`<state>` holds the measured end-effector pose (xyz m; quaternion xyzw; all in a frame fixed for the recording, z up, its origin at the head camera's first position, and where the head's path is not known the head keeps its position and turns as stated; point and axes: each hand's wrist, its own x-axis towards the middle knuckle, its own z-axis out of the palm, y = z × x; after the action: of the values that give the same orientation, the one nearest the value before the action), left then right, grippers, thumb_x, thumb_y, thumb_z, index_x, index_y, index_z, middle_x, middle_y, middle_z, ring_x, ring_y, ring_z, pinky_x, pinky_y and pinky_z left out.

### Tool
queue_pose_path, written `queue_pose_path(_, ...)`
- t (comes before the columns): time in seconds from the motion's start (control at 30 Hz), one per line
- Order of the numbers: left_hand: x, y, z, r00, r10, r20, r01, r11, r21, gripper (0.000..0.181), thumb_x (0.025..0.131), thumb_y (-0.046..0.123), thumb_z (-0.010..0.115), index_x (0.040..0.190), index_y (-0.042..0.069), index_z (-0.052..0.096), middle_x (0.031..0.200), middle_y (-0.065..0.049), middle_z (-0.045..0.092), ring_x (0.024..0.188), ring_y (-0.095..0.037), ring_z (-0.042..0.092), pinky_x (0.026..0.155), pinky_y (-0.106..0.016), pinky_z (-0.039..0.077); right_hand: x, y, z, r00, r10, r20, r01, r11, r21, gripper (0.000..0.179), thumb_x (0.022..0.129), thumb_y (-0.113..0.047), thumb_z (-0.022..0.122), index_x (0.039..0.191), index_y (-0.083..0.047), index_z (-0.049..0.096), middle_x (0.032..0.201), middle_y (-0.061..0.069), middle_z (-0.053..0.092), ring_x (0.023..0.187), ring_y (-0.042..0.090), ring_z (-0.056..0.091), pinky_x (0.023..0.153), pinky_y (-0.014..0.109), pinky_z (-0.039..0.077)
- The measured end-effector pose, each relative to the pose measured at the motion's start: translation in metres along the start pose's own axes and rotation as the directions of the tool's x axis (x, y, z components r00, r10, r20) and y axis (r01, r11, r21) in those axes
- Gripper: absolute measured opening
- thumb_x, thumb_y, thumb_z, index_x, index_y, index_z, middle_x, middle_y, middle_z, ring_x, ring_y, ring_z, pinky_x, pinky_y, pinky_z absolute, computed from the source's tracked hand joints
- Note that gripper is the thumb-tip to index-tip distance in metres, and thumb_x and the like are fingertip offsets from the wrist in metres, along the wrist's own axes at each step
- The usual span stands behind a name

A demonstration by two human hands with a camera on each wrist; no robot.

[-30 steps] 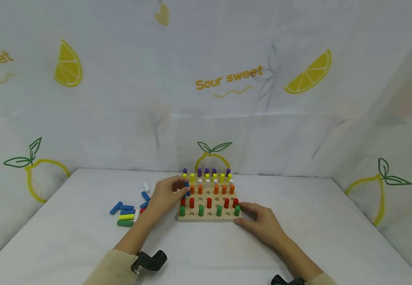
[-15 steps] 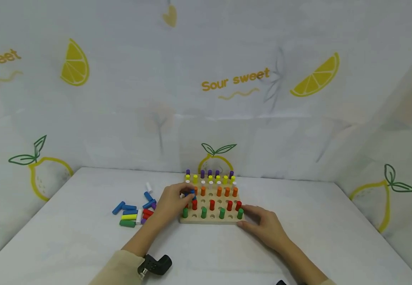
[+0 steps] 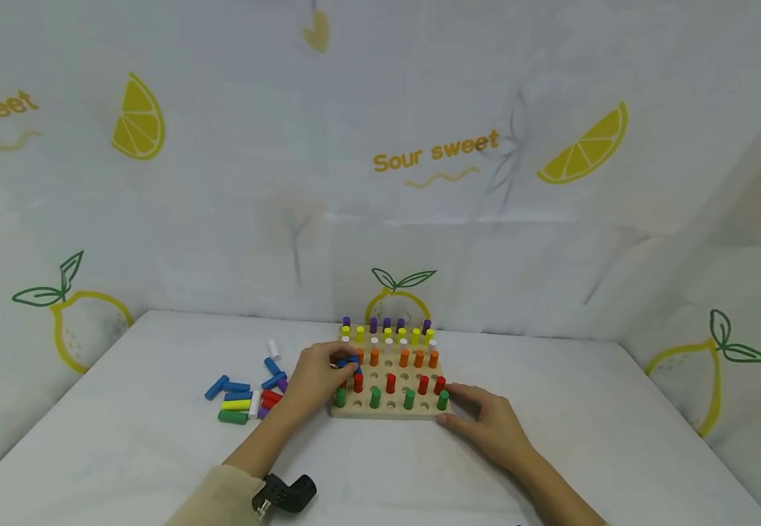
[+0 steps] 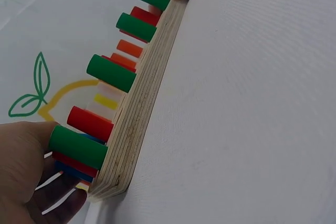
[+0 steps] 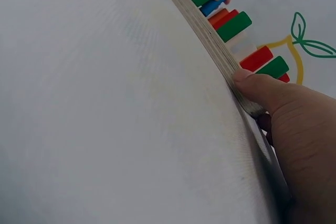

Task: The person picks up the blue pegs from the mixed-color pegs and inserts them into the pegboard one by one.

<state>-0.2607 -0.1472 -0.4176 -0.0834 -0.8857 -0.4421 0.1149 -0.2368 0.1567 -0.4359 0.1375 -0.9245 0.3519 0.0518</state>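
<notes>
A wooden pegboard (image 3: 413,413) stands on the table with rows of purple, yellow, white, orange, red and green pegs upright in it. My left hand (image 3: 318,376) reaches over the board's left side and pinches a blue peg (image 3: 357,367) between thumb and fingers, just behind the red row. Another blue peg (image 3: 343,362) is partly hidden by those fingers. At the board's front right corner, my right hand (image 3: 488,427) grips the wood. In the right wrist view its thumb (image 5: 249,77) presses on the front edge, with the other fingers mostly hidden beyond the corner.
Left of the board lie loose pegs: several blue ones (image 3: 236,387), a yellow peg (image 3: 236,405), a green peg (image 3: 232,417), a red peg (image 3: 272,395) and white ones (image 3: 274,349). A lemon-printed white curtain (image 3: 223,183) hangs behind the table (image 3: 407,475).
My left hand, with the blue peg, has moved slightly right and lowered it toward the board behind the red row. The right hand keeps its hold on the corner. The head view has shifted slightly.
</notes>
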Motion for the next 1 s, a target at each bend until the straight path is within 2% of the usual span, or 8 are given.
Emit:
queue_pose_path(0.33,-0.0010,0.0009,0.0054,1.000,-0.011,0.014,0.011,1.000,-0.014,0.014,0.091,0.014,0.074,0.105,0.012,0.077,0.102,-0.002,0.077,0.089,-0.013,0.068,0.082,-0.032,0.062,-0.0021,0.0029,-0.0039,1.000,-0.027,-0.012,0.027,1.000,-0.007,0.056,0.082,-0.042,0.083,0.128,-0.013,0.069,0.131,0.008,0.070,0.130,0.034,0.061,0.111,0.055,0.046)
queue_pose_path(0.6,-0.0054,0.0030,0.0045,0.997,-0.062,0.045,0.062,0.998,-0.017,0.016,0.092,0.016,0.073,0.107,0.012,0.078,0.105,-0.001,0.075,0.090,-0.013,0.065,0.082,-0.031,0.062,-0.0035,0.0048,-0.0028,1.000,-0.023,-0.005,0.023,1.000,0.006,0.055,0.082,-0.041,0.083,0.128,-0.014,0.069,0.132,0.006,0.070,0.130,0.032,0.061,0.112,0.054,0.046)
queue_pose_path(0.8,-0.0040,0.0026,0.0033,0.996,-0.038,0.079,0.037,0.999,0.010,0.017,0.094,0.019,0.071,0.110,0.015,0.076,0.103,0.003,0.074,0.088,-0.013,0.062,0.081,-0.031,0.060,-0.0022,0.0039,-0.0019,0.999,-0.032,-0.016,0.032,0.999,0.004,0.055,0.083,-0.041,0.082,0.128,-0.013,0.069,0.132,0.007,0.070,0.131,0.033,0.061,0.112,0.055,0.045)
queue_pose_path(1.0,-0.0035,-0.0014,-0.0006,0.994,-0.043,0.099,0.043,0.999,0.009,0.014,0.095,0.019,0.070,0.108,0.018,0.076,0.101,0.005,0.073,0.090,-0.012,0.062,0.079,-0.028,0.058,-0.0017,0.0036,0.0020,1.000,-0.026,-0.009,0.026,1.000,0.005,0.056,0.082,-0.041,0.082,0.129,-0.014,0.069,0.133,0.007,0.070,0.132,0.033,0.060,0.112,0.055,0.045)
